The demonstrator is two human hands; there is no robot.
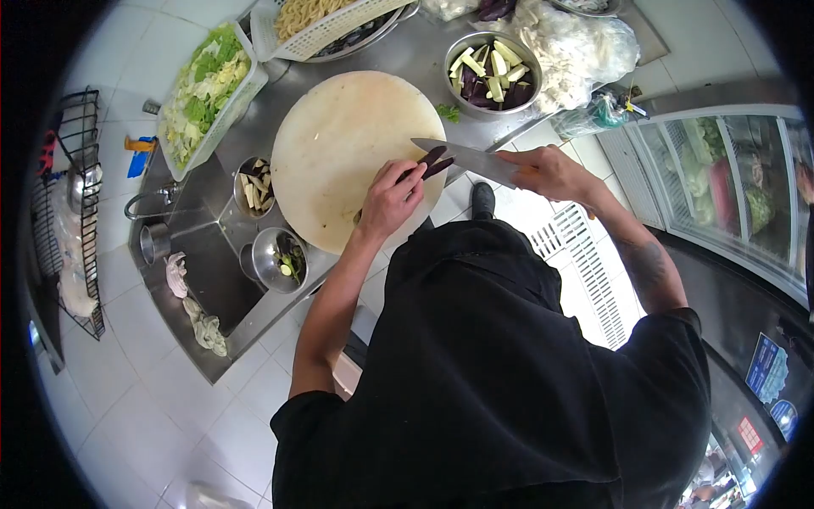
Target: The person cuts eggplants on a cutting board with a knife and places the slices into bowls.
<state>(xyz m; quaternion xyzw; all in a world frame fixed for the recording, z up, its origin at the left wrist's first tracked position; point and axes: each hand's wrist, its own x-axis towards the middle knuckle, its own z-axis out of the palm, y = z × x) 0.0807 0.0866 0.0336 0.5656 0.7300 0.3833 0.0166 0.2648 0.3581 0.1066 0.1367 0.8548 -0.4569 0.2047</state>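
Amid white tiles (119,390), over a board (339,140) on a steel counter (414,49), left hand (395,195) grips eggplant (435,156), right hand (549,172) a knife (476,161).

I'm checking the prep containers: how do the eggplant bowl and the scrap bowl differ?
The eggplant bowl looks wider than the scrap bowl. The eggplant bowl is heaped with purple-skinned, pale-fleshed pieces; the scrap bowl holds fewer green and dark bits, leaving bare wall showing. The eggplant bowl stands right of the cutting board; the scrap bowl is by its left side, beside the sink. Both look round and metallic.
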